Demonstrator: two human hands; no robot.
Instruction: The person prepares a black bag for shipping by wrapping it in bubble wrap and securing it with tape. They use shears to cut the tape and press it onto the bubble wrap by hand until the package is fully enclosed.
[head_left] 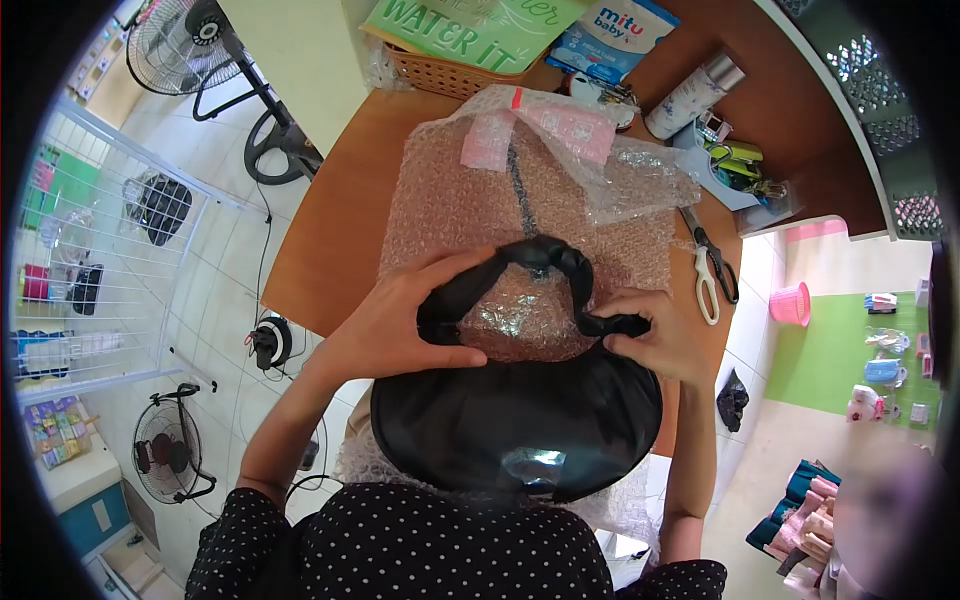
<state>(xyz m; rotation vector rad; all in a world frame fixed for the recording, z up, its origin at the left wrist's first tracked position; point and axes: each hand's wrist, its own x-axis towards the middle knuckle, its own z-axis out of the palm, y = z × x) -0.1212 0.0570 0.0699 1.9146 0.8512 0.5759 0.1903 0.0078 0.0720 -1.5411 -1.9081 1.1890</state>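
A black glossy bag (515, 420) lies at the table's near edge, against the person's front. Its gathered black strap arches up over the bubble wrap. My left hand (400, 320) is curled round the left side of the strap, thumb below. On the right, my right hand (645, 335) pinches the strap's end between thumb and fingers. Bubble wrap (440, 200) is spread beneath, with a clear shiny bulge inside the strap's loop. Pink labels (570, 132) and a piece of red tape show near the wrap's far end.
Scissors (708, 270) lie at the table's right edge. Behind them stand a blue holder (715, 175), a spray can (695, 97), a wipes pack (615, 38) and a wicker basket (440, 72). Fans and a white wire rack (110, 250) are at left.
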